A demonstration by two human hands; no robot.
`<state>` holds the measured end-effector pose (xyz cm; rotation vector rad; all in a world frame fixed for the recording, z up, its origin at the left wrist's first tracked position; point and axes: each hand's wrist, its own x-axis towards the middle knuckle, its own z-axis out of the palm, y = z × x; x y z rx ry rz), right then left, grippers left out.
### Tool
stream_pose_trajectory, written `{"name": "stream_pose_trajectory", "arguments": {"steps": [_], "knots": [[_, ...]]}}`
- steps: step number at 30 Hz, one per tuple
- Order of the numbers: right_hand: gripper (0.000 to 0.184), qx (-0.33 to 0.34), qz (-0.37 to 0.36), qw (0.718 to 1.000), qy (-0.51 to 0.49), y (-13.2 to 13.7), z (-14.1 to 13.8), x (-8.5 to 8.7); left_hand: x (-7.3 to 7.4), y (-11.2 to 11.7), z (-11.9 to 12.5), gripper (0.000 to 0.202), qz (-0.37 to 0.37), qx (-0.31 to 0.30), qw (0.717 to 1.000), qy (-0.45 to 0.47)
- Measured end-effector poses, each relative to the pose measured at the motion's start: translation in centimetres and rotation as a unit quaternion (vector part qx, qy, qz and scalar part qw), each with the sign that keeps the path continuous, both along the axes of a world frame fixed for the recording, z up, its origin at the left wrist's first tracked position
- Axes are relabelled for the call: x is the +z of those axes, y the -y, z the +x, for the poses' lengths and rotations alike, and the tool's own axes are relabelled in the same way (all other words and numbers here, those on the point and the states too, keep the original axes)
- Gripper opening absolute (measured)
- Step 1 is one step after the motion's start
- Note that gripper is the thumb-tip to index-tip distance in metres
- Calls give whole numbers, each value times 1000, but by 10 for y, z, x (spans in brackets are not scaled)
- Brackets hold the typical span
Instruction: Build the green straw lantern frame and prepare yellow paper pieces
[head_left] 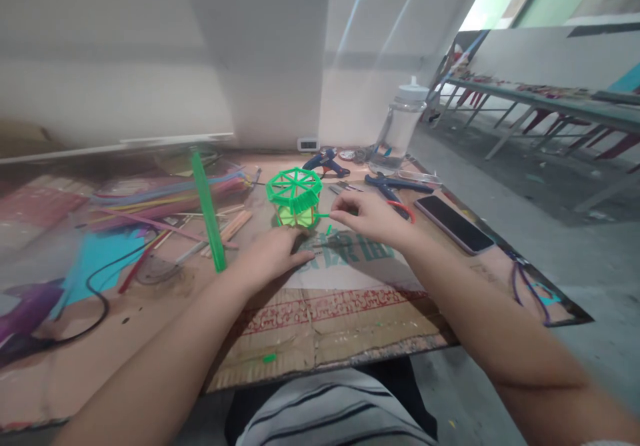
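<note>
Two bare hands, set at the centre of the frame. Left hand point(277, 256): thumb spread away from the fingers, fingers laid against the base of an openwork green structure point(306, 201); whether it is gripped cannot be told. Right hand point(370, 214): thumb and forefinger brought together, a thin green strip point(323, 216) pinched between them, just beside the structure's right side. The structure is stood upright at mid-frame, its spoked top turned upward.

One tabletop point(90, 339), covered with cardboard. Beneath the hands, one white sheet point(380, 274) printed in green. Left of centre: one long green bundle point(207, 213), tilted; coloured sticks point(175, 193), heaped; one blue sheet point(103, 259). Lower left: one purple tool point(30, 306), blurred. Behind the structure: one dark blue glue gun point(325, 161) and one small digital display point(308, 145). Right of centre: one clear bottle point(403, 129), upright; one phone point(455, 225), laid flat.

Room: pale panels point(270, 53) are stood across the top of the frame. Upper right: one long table point(555, 103), red stools point(537, 123) placed beneath, on a grey floor point(500, 186).
</note>
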<state>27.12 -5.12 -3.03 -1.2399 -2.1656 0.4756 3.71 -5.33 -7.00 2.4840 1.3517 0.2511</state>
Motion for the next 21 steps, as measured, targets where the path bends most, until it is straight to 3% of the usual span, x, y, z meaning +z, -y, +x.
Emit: {"name": "stream_pose_trajectory", "arguments": {"steps": [4,10,17,21], "knots": [[10,22,-37,998,43,6,-11,-7,1,5,1,32,-19,28,999,-10],[12,-10,-74,989,124,11,-20,-16,3,10,0,46,25,17,1000,5],[12,4,-72,991,116,8,-20,-22,2,10,3,50,-16,67,998,-12],[12,15,-83,991,101,8,-21,-22,4,14,9,43,-56,98,993,44]]}}
